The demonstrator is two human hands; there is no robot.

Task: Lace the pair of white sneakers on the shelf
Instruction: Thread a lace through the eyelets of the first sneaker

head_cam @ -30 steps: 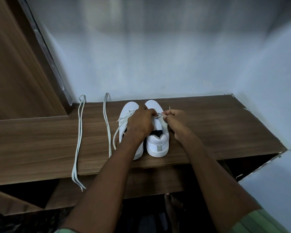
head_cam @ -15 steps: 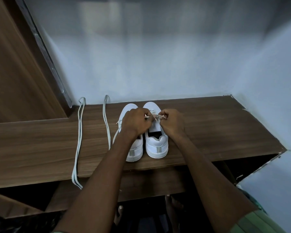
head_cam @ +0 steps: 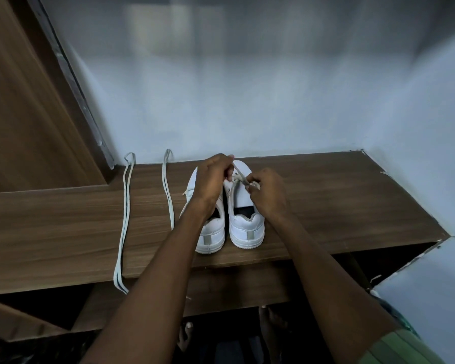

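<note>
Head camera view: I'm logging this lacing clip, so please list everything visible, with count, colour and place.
White low-top sneakers: two, white, side by side mid-shelf, heels toward the camera.
Lace being threaded: one, pale, over the right sneaker.
Loose flat shoelaces: two, pale, doubled on the shelf, left of the sneakers.
Brown wooden shelf: one, against the wall.
Pale blue wall: behind and right.
Wooden panel: one, brown, left.
Left hand: pinches the lace.
Right hand: pinches the lace.

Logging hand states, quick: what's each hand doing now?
Left hand: pinching the lace above the right sneaker.
Right hand: pinching the same lace.
</note>
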